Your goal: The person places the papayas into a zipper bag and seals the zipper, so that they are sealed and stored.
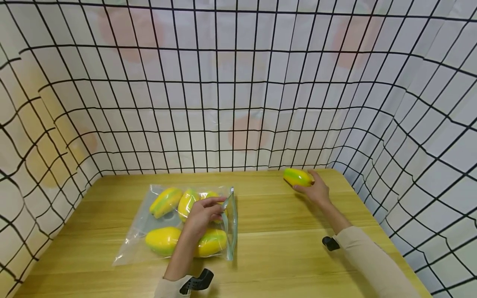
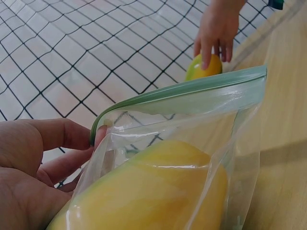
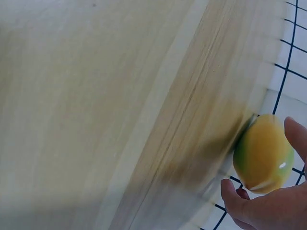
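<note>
A clear zip bag (image 1: 131, 245) lies on the table's left half with several yellow-green papayas (image 1: 164, 240) inside. My left hand (image 1: 201, 214) pinches the bag's green zip edge (image 2: 177, 91) at its mouth, which faces right and gapes a little. One bagged papaya (image 2: 148, 191) fills the lower part of the left wrist view. At the table's far right, my right hand (image 1: 316, 191) grips the right end of a single papaya (image 1: 297, 177), thumb on the near side and fingers on the far side. In the right wrist view that papaya (image 3: 264, 153) sits between thumb and fingers.
A black grid net (image 1: 234, 95) over white sheeting rises along the back and both sides of the wooden table (image 1: 268, 248). The far papaya is close to the back net. Black bands (image 1: 197, 281) are worn on both wrists.
</note>
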`<action>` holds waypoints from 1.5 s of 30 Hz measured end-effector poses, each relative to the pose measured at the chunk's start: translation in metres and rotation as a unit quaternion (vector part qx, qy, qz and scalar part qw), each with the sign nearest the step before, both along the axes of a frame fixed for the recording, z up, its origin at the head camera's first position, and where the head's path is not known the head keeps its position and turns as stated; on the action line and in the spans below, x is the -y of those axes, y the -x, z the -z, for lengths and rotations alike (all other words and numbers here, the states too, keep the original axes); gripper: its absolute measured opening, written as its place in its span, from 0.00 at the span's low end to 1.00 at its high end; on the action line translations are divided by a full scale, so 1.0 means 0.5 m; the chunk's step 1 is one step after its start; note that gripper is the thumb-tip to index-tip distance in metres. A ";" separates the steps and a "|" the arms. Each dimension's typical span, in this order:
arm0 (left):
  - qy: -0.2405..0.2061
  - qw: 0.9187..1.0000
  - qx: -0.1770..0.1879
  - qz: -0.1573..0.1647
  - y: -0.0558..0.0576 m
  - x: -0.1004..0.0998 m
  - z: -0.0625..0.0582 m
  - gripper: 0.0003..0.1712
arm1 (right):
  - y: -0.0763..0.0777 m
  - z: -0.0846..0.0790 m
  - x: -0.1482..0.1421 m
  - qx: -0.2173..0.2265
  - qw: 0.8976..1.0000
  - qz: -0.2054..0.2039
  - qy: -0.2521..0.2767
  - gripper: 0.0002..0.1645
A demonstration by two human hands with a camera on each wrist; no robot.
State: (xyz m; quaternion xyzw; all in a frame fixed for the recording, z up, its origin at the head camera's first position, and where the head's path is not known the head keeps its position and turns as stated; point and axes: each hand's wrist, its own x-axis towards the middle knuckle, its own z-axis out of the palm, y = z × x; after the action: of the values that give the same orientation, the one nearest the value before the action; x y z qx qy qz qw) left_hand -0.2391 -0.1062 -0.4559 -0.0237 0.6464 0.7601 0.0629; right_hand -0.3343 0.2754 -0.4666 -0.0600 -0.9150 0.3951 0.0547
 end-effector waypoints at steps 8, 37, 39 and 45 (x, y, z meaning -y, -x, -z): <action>0.000 1.000 -0.002 0.003 -0.001 -0.001 0.000 0.17 | -0.001 0.001 0.003 -0.017 1.000 0.017 0.013 0.47; 0.000 1.000 -0.001 0.004 -0.002 -0.002 0.000 0.17 | -0.009 0.010 0.015 -0.036 0.998 0.048 0.027 0.45; 0.001 1.000 0.000 0.004 -0.001 -0.001 0.001 0.16 | -0.009 0.009 0.016 -0.035 0.998 0.047 0.032 0.45; 0.002 1.000 -0.003 0.003 -0.002 0.001 0.000 0.16 | -0.012 0.002 0.028 -0.045 0.997 0.041 0.043 0.44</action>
State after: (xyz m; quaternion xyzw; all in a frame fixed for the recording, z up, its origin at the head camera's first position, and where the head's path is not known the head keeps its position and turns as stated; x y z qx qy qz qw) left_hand -0.2383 -0.1064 -0.4560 -0.0193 0.6479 0.7589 0.0629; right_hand -0.3285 0.2616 -0.4678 -0.0813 -0.8904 0.4343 0.1094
